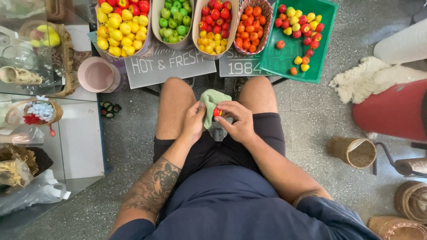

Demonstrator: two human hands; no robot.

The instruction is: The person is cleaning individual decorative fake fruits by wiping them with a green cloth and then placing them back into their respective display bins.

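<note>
I sit with both hands together above my knees. My left hand grips a pale green cloth that hangs between my thighs. My right hand pinches a small red fruit against the cloth. In front of my knees stand a basket of yellow and red fruit, a basket of green fruit, a basket of red and yellow fruit, a woven basket of orange fruit and a green tray with mixed loose fruit.
Dark signboards lean below the baskets. A pink bucket and a glass shelf with woven baskets stand at left. At right are a red stool, a white fleece and wicker holders.
</note>
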